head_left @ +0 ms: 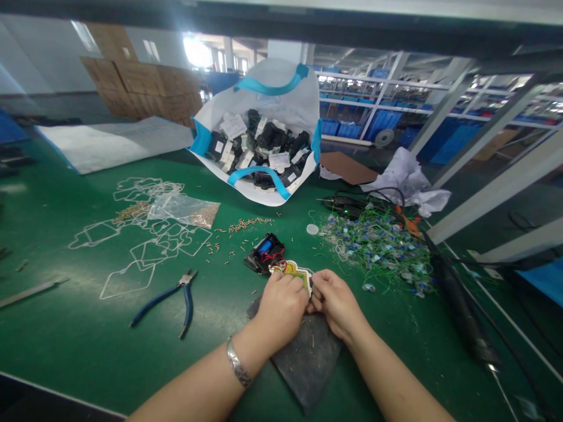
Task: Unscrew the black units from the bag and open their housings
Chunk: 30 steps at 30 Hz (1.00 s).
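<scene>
Both hands meet over a dark grey pad (308, 357) on the green table (88, 340). My left hand (281, 308), a silver bracelet on its wrist, and my right hand (336, 302) together grip a small white-edged part with a yellow-green circuit board (294, 271). Red wires run from that part to a black housing with a blue cell (265, 252), which lies on the table just beyond my left hand.
Blue-handled pliers (176, 293) lie to the left. Thin white gaskets (149, 246), a clear bag of small pins (187, 210) and loose pins sit further back. A white sack of black parts (264, 146) stands behind. Green-wired bits (378, 246) and a black tool (461, 310) lie at right.
</scene>
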Tool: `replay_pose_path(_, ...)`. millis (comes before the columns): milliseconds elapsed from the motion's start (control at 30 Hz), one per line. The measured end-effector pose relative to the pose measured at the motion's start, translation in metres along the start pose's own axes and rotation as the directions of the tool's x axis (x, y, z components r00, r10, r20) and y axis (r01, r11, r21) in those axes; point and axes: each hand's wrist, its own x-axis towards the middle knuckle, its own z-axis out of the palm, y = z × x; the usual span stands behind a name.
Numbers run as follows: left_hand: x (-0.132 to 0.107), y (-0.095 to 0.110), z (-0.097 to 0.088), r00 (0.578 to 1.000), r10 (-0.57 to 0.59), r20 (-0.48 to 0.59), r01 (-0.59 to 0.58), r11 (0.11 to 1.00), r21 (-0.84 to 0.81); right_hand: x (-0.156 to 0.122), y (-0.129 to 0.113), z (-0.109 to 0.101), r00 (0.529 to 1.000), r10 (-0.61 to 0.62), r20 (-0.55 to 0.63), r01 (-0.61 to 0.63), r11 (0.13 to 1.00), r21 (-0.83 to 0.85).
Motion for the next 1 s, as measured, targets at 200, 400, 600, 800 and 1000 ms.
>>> replay_pose_path(200, -0.005, -0.018, -0.034, 0.996, -0.089, 0.007, 0.079, 0.847, -0.525, 0.001, -0.006, 0.000, 1.000, 0.025, 0.005, -0.025, 0.992, 0.124)
replay_pose_path(400, -0.005, -0.030, -0.037, 0.853, -0.483, 0.198, 0.295, 0.132, -0.946, 0.002, 0.000, 0.008, 0.992, 0.108, 0.060, -0.114, 0.986, 0.120)
replay_pose_path(600, 0.001, -0.039, -0.028, 0.698, -0.634, 0.332, 0.082, -0.390, -0.917, -0.004, 0.002, 0.012, 0.987, 0.120, 0.110, -0.128, 0.990, 0.065)
replay_pose_path(800, 0.002, -0.044, -0.026, 0.632, -0.673, 0.384, -0.059, -0.536, -0.842, -0.013, 0.002, 0.019, 0.959, 0.172, 0.227, -0.169, 0.985, -0.033)
replay_pose_path(1000, 0.003, -0.052, -0.030, 0.557, -0.668, 0.494, -0.060, -0.625, -0.778, -0.009, -0.001, 0.013, 0.968, 0.163, 0.191, -0.152, 0.986, -0.070)
